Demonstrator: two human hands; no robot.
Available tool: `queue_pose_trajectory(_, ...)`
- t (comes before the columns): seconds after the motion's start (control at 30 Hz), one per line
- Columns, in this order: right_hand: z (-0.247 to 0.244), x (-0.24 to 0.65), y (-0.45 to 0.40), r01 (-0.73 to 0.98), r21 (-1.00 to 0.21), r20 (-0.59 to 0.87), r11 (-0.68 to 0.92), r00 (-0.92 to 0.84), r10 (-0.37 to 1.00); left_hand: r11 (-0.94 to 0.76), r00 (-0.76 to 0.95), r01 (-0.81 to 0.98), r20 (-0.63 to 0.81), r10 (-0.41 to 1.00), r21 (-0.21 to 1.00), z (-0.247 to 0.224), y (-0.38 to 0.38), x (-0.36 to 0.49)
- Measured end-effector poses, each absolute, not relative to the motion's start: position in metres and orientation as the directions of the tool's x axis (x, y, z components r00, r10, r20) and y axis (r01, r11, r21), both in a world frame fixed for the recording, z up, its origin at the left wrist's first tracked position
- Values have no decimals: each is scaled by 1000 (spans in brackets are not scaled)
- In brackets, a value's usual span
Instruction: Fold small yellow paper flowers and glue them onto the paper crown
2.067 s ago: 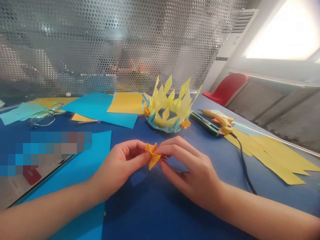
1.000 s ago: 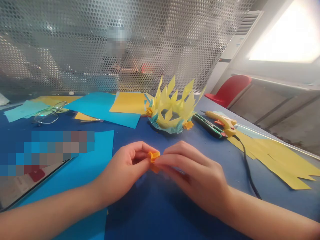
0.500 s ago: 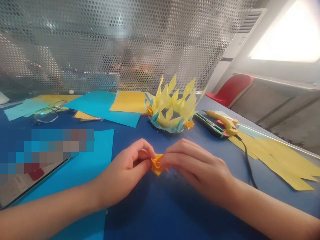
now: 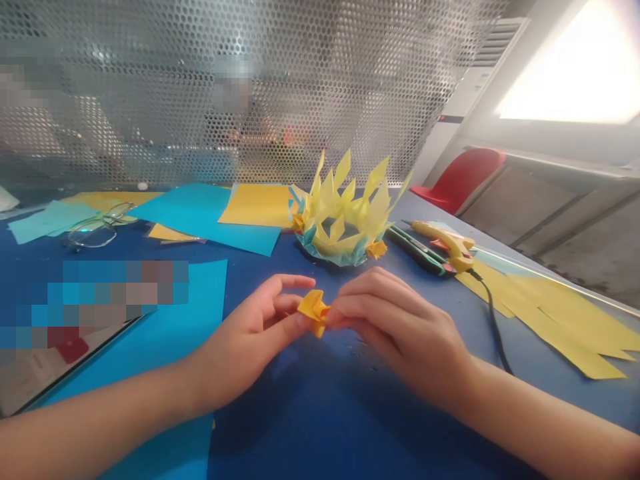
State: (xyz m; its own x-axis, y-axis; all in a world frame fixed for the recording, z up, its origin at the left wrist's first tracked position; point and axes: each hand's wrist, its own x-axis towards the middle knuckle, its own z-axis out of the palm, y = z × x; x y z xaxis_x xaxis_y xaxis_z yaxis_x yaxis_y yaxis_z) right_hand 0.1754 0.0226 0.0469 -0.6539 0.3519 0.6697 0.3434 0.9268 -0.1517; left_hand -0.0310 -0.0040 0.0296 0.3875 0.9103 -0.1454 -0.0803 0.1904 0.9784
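A small orange-yellow paper flower (image 4: pixel 313 308) is held up between my two hands above the blue table. My right hand (image 4: pixel 400 327) pinches it from the right with closed fingertips. On the other side, my left hand (image 4: pixel 255 333) has its thumb against the petals and a curled finger close behind, while its index finger is raised off the flower. Beyond the hands stands a yellow paper crown (image 4: pixel 345 213) with pointed tips, a light-blue folded band and orange paper flowers at its base.
To the right lie a yellow glue gun (image 4: pixel 453 245) with a black cord, a green cutter knife (image 4: pixel 420 250) and yellow paper strips (image 4: pixel 560 313). Blue sheets (image 4: pixel 195 207), glasses (image 4: pixel 95 230) and a partly blurred tablet (image 4: pixel 65 353) are on the left. Behind rises a perforated metal panel (image 4: pixel 300 53).
The flower has turned and risen slightly, so more of its petals show. My left index finger has straightened away from it, and my right fingers have shifted up a little.
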Motion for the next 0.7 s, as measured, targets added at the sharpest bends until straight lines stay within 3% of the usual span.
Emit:
queue_pose_trajectory(0.17,47,173,21,322,-149,658,935,-673,337,109,414,-62,-74,907,992,31,-2,-32)
queue_pose_trajectory(0.5,43,168,15,314,-283,651,906,-631,422,110,374,-109,-62,925,988,28,1,-32)
queue_pose_trajectory(0.7,45,168,13,408,-83,699,909,-627,345,70,404,-47,-45,914,996,29,1,-31)
